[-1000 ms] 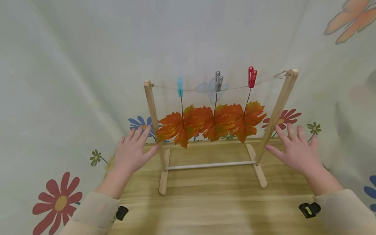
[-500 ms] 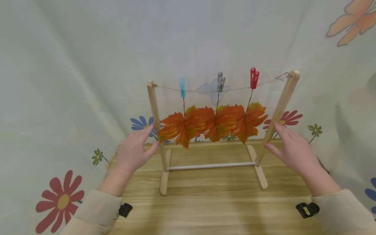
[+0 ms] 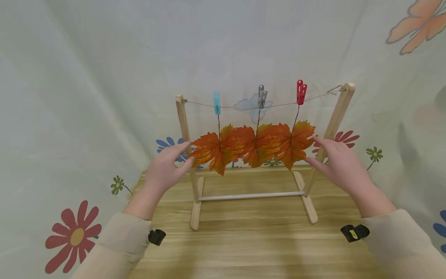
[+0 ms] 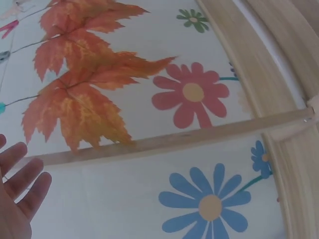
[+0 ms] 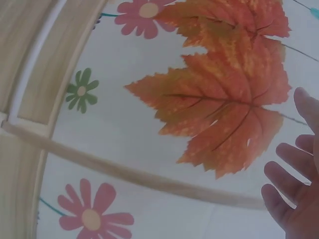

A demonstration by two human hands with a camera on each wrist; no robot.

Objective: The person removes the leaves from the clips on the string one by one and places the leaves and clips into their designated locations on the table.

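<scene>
Three orange maple leaves hang side by side from a string [image 3: 240,107] on a wooden stand. Their stems are held by a light blue clothespin [image 3: 217,103], a grey clothespin [image 3: 262,97] and a red clothespin [image 3: 301,93]. My left hand [image 3: 167,166] is at the left post [image 3: 182,120], thumb and fingers apart, near the left leaf [image 3: 210,151]. On the other side my right hand [image 3: 343,166] overlaps the right post [image 3: 338,116], its fingertips close to the right leaf [image 3: 296,145]. Neither hand holds anything; whether fingertips touch post or leaf is unclear.
The stand's feet [image 3: 195,217] rest on a wood-grain table [image 3: 258,240], joined by a pale crossbar [image 3: 251,196]. Behind hangs a light cloth [image 3: 240,42] printed with flowers and butterflies. Dark straps [image 3: 354,233] sit at the sleeve cuffs.
Both hands have moved inward toward the leaves, the right one now reaching across its post. Their spread fingers have drawn closer together. Leaves and clothespins hang as before.
</scene>
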